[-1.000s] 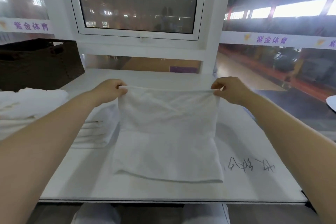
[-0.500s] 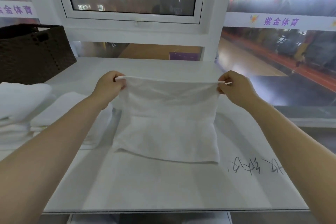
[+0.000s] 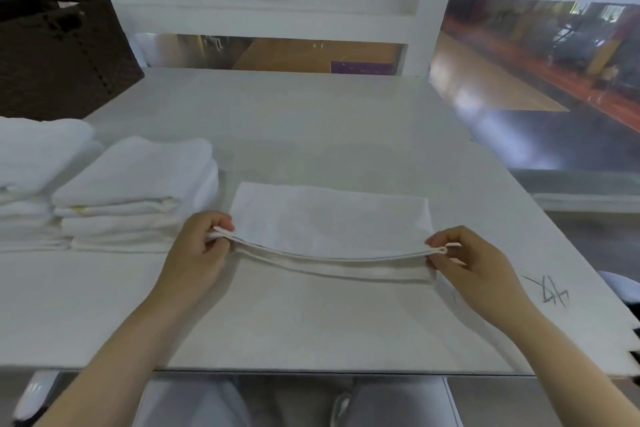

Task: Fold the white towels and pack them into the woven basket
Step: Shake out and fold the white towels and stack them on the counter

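I see the white towel [image 3: 329,222] lying folded on the white table [image 3: 311,322], just ahead of centre. My left hand [image 3: 197,253] pinches its near-left corner between thumb and curled fingers; my right hand [image 3: 474,263] pinches the near-right corner the same way. The top layer's near edge is held slightly above the layer beneath and sags between the two grips. A stack of folded towels [image 3: 138,194] sits at 10 o'clock, just beside the left hand; a second stack [image 3: 31,163] lies further left, partly cut off. The woven basket [image 3: 59,59] stands at 11 o'clock, well apart from the hands. Its contents appear hidden from this angle.
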Tool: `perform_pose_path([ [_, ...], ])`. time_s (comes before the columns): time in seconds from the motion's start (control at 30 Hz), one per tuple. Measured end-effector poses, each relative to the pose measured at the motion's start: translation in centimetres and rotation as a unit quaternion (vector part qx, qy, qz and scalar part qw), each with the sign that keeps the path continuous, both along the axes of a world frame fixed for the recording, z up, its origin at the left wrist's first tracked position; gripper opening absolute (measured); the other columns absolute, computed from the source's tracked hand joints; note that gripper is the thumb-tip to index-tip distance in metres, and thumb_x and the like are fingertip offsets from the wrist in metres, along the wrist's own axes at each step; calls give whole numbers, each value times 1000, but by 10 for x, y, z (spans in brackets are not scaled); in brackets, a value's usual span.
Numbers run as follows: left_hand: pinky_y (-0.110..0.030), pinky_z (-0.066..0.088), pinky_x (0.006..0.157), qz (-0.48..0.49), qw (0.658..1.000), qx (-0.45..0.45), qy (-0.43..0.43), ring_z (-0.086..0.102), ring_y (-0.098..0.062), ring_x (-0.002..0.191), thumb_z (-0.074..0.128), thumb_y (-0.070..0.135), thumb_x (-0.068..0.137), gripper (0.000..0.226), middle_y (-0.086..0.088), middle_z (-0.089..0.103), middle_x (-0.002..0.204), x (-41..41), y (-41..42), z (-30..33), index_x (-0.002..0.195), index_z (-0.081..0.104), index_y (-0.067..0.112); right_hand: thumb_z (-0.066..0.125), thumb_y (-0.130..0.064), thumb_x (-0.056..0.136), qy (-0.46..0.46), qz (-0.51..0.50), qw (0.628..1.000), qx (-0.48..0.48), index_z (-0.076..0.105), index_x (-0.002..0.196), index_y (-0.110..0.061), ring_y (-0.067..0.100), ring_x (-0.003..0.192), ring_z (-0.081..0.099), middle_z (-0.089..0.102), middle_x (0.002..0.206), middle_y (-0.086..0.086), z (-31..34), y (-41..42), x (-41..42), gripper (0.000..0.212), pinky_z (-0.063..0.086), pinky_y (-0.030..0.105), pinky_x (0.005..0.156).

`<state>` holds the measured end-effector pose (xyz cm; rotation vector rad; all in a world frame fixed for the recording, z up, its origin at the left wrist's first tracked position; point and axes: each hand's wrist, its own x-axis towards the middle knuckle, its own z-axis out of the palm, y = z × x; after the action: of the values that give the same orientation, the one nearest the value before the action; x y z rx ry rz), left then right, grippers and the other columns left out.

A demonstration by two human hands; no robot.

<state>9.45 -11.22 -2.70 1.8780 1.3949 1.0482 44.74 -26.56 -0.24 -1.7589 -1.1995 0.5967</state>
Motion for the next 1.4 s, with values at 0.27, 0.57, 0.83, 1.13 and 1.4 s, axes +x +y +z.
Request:
perform_pose_path([
  [0.27,-10,43,80,-102,987,53,115,51,0,99,68,10,85,35,18,46,111,-19,2,-16,101,48,34,64,-10,87,-118,41,992,11,56,91,-42,3,90,63,63,97,-17,-20,-2,2,33,48,11,76],
  [0.57,-22,39,98,-174,898,226,335,56,-11,118,43,23,88,43,6,64,129,-17,20,-18,126,65,22,65,-22,90,-334,104,937,2,66,113,-29,-3,99,52,49,115,-22,-31,-3,2,24,38,10,81],
  [0.83,1,-6,106,-227,894,82,378,8,9,144,35,25,101,55,27,5,154,-30,14,-12,149,12,39,53,-32,90,-382,92,919,-10,71,114,-25,9,103,57,65,117,-16,-30,-14,8,32,34,18,93],
  [1.13,-25,20,115,-180,921,98,332,33,-12,142,17,48,97,63,4,41,153,59,6,34,143,47,19,38,-21,100,-347,82,934,-1,60,128,-15,23,119,54,61,131,0,9,63,-45,36,35,30,102],
  [1.4,-32,4,123,-206,892,72,397,7,-15,151,24,37,105,57,-2,11,165,116,40,-9,156,16,13,24,-33,106,-403,159,894,-117,14,156,-12,20,151,8,10,164,6,-27,132,-93,56,4,32,122],
])
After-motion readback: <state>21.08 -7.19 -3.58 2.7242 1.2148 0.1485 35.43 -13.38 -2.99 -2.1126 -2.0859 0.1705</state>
